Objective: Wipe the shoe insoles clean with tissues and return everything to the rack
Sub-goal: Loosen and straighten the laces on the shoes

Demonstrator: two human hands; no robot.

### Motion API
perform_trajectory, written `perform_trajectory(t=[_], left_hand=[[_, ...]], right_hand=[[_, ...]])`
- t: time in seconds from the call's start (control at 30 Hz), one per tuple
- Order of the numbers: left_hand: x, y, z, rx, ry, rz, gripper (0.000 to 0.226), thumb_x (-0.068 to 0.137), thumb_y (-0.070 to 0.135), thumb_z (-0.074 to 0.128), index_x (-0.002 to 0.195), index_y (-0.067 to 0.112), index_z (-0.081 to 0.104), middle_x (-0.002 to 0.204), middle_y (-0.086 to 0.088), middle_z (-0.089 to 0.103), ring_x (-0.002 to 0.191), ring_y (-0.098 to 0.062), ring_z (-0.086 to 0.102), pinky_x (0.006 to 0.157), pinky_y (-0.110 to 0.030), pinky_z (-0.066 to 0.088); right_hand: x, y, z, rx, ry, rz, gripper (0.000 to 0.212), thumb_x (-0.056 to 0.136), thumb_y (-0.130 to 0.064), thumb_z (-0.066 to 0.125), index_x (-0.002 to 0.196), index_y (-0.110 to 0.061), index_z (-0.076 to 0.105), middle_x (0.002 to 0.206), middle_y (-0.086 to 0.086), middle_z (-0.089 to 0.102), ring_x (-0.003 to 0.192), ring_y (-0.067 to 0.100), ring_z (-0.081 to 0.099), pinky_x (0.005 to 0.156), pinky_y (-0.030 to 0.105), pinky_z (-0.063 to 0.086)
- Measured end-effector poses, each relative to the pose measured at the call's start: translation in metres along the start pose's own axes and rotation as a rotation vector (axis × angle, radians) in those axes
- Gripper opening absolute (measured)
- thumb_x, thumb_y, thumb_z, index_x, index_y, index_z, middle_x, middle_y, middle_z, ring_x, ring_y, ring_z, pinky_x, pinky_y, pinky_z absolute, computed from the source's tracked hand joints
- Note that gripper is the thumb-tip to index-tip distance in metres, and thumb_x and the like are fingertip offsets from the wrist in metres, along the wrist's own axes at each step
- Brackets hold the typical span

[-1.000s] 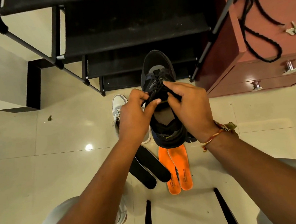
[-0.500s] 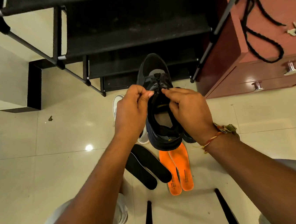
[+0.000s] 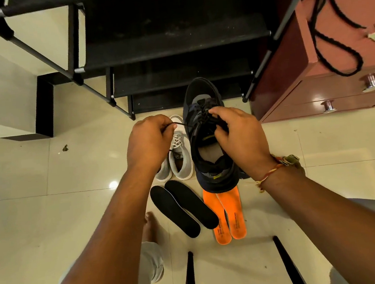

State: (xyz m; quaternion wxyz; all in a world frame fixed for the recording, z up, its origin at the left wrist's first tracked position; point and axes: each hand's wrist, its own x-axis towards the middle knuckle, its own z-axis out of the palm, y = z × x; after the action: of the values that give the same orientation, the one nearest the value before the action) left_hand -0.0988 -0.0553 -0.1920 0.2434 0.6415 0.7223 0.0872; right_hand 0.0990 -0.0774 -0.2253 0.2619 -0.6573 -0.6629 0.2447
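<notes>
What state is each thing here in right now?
Black shoe: held by right hand.
Lace: pinched by left hand, pulled taut.
White shoes: standing on floor.
Black insoles: lying on floor.
Orange insoles: lying on floor, side by side.
Drawers: shut.

Red-and-yellow thread band [image 3: 269, 175] at wrist of right hand [image 3: 239, 141], light grey trousers [image 3: 152, 263]

Left hand [image 3: 149, 143] moved toward frame left, off the black shoe [image 3: 202, 94], drawing its lace [image 3: 181, 125] taut. Right hand [image 3: 239, 136] now grips the shoe's tongue. White shoes [image 3: 180, 156] more exposed.
</notes>
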Motion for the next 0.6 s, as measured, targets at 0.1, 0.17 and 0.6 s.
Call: perform_trajectory(t=[0.1, 0.17, 0.6], left_hand=[[-0.004, 0.015, -0.002, -0.395, -0.027, -0.132, 0.018, 0.097, 0.03, 0.063, 0.098, 0.015, 0.072, 0.075, 0.005, 0.068, 0.065, -0.008, 0.062, 0.059, -0.019, 0.045], [-0.009, 0.026, -0.009, -0.818, -0.154, -0.221, 0.018, 0.098, 0.021, 0.062, 0.104, 0.006, 0.071, 0.073, -0.001, 0.066, 0.061, -0.01, 0.061, 0.055, -0.021, 0.048], [-0.025, 0.051, -0.041, -1.76, -0.649, 0.037, 0.042, 0.095, 0.005, 0.049, 0.137, 0.002, 0.05, 0.133, -0.019, 0.062, 0.118, -0.027, 0.065, 0.088, -0.026, 0.059]], right_hand=[[0.001, 0.0, 0.002, -0.008, -0.009, 0.026, 0.044, 0.084, -0.013, 0.065, 0.128, -0.02, 0.065, 0.121, 0.004, 0.067, 0.108, 0.023, 0.064, 0.093, 0.037, 0.054], [0.001, 0.0, 0.004, -0.021, -0.026, 0.039, 0.043, 0.083, -0.013, 0.066, 0.125, -0.02, 0.066, 0.119, 0.004, 0.068, 0.105, 0.023, 0.065, 0.091, 0.037, 0.055], [-0.002, 0.004, 0.005, -0.04, -0.013, 0.049, 0.038, 0.083, -0.013, 0.066, 0.121, -0.019, 0.067, 0.121, 0.004, 0.068, 0.109, 0.027, 0.064, 0.089, 0.042, 0.055]])
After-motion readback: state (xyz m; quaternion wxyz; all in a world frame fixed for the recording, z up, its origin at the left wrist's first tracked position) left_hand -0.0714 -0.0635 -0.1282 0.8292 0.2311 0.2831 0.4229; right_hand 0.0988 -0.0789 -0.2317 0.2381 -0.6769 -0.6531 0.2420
